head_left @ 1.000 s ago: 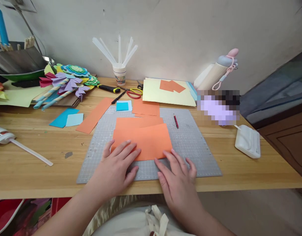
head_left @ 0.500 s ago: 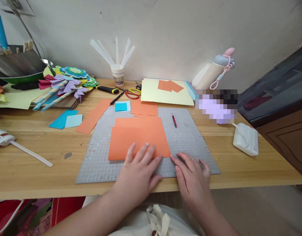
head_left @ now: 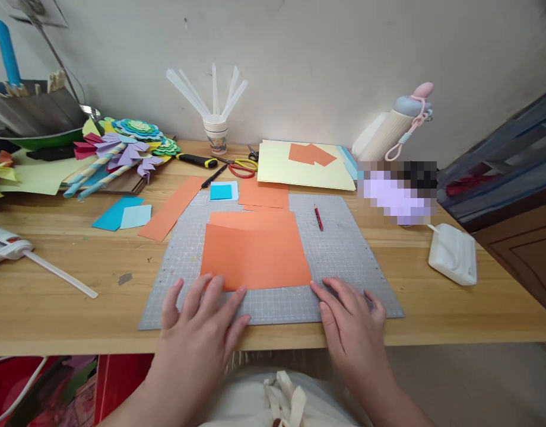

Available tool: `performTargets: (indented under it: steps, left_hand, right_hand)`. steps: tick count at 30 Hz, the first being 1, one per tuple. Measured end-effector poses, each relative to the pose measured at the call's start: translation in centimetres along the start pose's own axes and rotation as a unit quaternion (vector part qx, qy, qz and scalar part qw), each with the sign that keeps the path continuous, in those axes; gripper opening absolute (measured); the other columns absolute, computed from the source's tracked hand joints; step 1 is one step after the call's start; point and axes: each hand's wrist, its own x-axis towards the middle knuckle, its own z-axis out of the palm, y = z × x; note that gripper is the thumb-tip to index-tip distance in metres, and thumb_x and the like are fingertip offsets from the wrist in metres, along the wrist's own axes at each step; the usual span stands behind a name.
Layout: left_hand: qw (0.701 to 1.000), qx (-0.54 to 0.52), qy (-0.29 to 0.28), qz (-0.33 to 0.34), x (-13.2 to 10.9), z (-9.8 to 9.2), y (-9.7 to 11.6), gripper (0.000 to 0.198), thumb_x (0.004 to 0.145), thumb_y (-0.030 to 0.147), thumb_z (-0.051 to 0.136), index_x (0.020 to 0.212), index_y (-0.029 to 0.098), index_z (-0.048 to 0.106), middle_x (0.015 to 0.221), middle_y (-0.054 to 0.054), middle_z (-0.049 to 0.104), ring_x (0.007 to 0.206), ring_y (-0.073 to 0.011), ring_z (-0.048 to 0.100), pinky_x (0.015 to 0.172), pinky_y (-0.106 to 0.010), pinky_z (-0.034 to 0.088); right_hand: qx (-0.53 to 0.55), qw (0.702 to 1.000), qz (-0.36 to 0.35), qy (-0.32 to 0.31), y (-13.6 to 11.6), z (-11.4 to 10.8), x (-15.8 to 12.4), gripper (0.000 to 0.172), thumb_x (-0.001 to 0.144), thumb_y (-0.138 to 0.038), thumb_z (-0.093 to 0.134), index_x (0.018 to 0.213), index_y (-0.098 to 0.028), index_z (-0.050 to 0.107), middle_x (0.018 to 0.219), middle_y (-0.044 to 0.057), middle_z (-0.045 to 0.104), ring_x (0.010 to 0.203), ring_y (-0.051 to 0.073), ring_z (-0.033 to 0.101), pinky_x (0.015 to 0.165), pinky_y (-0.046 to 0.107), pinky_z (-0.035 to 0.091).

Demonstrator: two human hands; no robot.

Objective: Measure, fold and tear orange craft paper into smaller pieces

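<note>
A folded sheet of orange paper [head_left: 257, 255] lies on the grey cutting mat [head_left: 344, 255], its fold along the near side and its upper layer a little short of the back one. My left hand [head_left: 199, 320] rests at the near left corner of the paper, fingers spread, fingertips on the folded edge. At the near right corner my right hand [head_left: 353, 323] touches the edge with its index fingertip, the other fingers stretched out over the mat. Neither hand grips anything. A red and black pencil [head_left: 318, 217] lies on the mat, right of the paper.
Behind lie orange pieces [head_left: 264, 194], blue squares [head_left: 221, 191], scissors [head_left: 241, 169], a craft knife [head_left: 197, 160] and a pale yellow stack [head_left: 308, 172]. A glue gun [head_left: 8, 248] sits left, paper flowers [head_left: 121, 145] behind it. A paper cup [head_left: 216, 136] holds white sticks. A white device [head_left: 453, 254] stands right.
My left hand has slid left along the folded edge, from the middle of the orange paper to its left corner. My right hand stays at the right corner.
</note>
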Motion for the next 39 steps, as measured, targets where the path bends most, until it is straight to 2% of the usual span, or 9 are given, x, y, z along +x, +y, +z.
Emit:
performTargets:
  steps: [7, 12, 15, 18, 20, 23, 27, 33, 39]
  left_hand:
    - [0.999, 0.048, 0.014, -0.001, -1.8, -0.7, -3.4, 0.034, 0.09, 0.038, 0.043, 0.106, 0.026, 0.071, 0.113, -0.013, 0.065, 0.114, -0.0331, 0.053, 0.1, -0.06, 0.031]
    - [0.997, 0.075, -0.017, 0.0, -3.0, -1.3, -5.4, 0.038, 0.088, 0.038, 0.044, 0.113, 0.023, 0.069, 0.114, -0.015, 0.063, 0.116, -0.0352, 0.051, 0.096, -0.059, 0.038]
    - [0.997, 0.054, -0.044, -0.025, -2.6, -1.9, -6.2, 0.036, 0.088, 0.039, 0.043, 0.101, 0.024, 0.072, 0.109, -0.014, 0.064, 0.113, -0.0359, 0.053, 0.096, -0.059, 0.037]
    - [0.996, 0.015, -0.059, -0.065, -0.3, -1.8, -7.0, 0.034, 0.089, 0.044, 0.042, 0.084, 0.027, 0.071, 0.103, -0.009, 0.065, 0.101, -0.0321, 0.058, 0.09, -0.054, 0.041]
    - [0.994, -0.021, -0.066, -0.081, 2.1, -1.1, -7.5, 0.034, 0.089, 0.047, 0.043, 0.1, 0.027, 0.067, 0.11, -0.007, 0.063, 0.101, -0.0296, 0.057, 0.086, -0.049, 0.044]
    - [0.985, -0.094, -0.138, -0.054, 6.3, 0.5, -8.2, 0.05, 0.083, 0.052, 0.054, 0.124, 0.023, 0.053, 0.127, -0.007, 0.056, 0.119, -0.0282, 0.049, 0.097, -0.045, 0.04]
    - [0.975, -0.1, -0.194, -0.044, 10.6, 1.7, -8.7, 0.06, 0.073, 0.054, 0.064, 0.121, 0.021, 0.053, 0.124, -0.008, 0.058, 0.118, -0.0322, 0.049, 0.096, -0.049, 0.04]
    - [0.975, -0.107, -0.193, 0.018, 10.9, 1.6, -6.4, 0.057, 0.081, 0.051, 0.059, 0.13, 0.025, 0.051, 0.141, -0.01, 0.048, 0.128, -0.0302, 0.044, 0.105, -0.049, 0.033]
    - [0.954, -0.138, -0.22, 0.151, 10.1, 2.6, -0.9, 0.059, 0.093, 0.054, 0.041, 0.145, 0.028, 0.035, 0.158, -0.008, 0.023, 0.144, -0.0287, 0.022, 0.115, -0.052, 0.02]
  right_hand:
    - [-0.001, 1.0, -0.001, 0.002, 0.1, 0.0, -0.2, 0.038, 0.095, -0.022, 0.033, 0.121, -0.025, 0.061, 0.122, 0.009, 0.06, 0.113, 0.025, 0.055, 0.1, 0.054, 0.026]
    - [-0.007, 1.0, -0.018, -0.008, 0.7, 0.3, -0.3, 0.037, 0.094, -0.023, 0.035, 0.123, -0.027, 0.058, 0.125, 0.008, 0.059, 0.114, 0.026, 0.054, 0.1, 0.055, 0.026]
    - [-0.007, 1.0, -0.022, -0.013, 0.8, 0.3, -0.3, 0.038, 0.094, -0.023, 0.035, 0.124, -0.028, 0.057, 0.126, 0.008, 0.058, 0.115, 0.026, 0.053, 0.1, 0.055, 0.027]
    - [-0.012, 0.999, -0.029, -0.01, 0.6, 0.2, -0.2, 0.035, 0.093, -0.025, 0.038, 0.124, -0.026, 0.056, 0.126, 0.009, 0.057, 0.115, 0.027, 0.053, 0.1, 0.054, 0.028]
    - [-0.019, 0.999, -0.034, -0.005, 0.4, 0.2, -0.1, 0.034, 0.093, -0.029, 0.042, 0.123, -0.023, 0.055, 0.124, 0.01, 0.058, 0.115, 0.028, 0.052, 0.1, 0.054, 0.03]
    - [-0.021, 0.999, -0.024, 0.004, 0.2, 0.3, 0.0, 0.04, 0.092, -0.033, 0.045, 0.129, -0.018, 0.048, 0.125, 0.013, 0.057, 0.116, 0.029, 0.051, 0.1, 0.053, 0.032]
    - [-0.009, 1.0, -0.01, 0.014, 0.1, 0.6, -0.5, 0.048, 0.092, -0.035, 0.046, 0.135, -0.014, 0.041, 0.128, 0.015, 0.056, 0.12, 0.029, 0.048, 0.104, 0.054, 0.03]
    - [0.083, 0.996, 0.021, -0.036, 1.1, -0.5, 0.3, 0.046, 0.094, -0.035, 0.044, 0.138, -0.022, 0.04, 0.137, 0.011, 0.051, 0.127, 0.025, 0.046, 0.103, 0.05, 0.039]
    - [0.168, 0.978, -0.036, -0.117, 2.6, -1.9, 10.1, 0.044, 0.098, -0.026, 0.03, 0.138, -0.025, 0.047, 0.142, 0.005, 0.052, 0.132, 0.021, 0.045, 0.112, 0.049, 0.031]
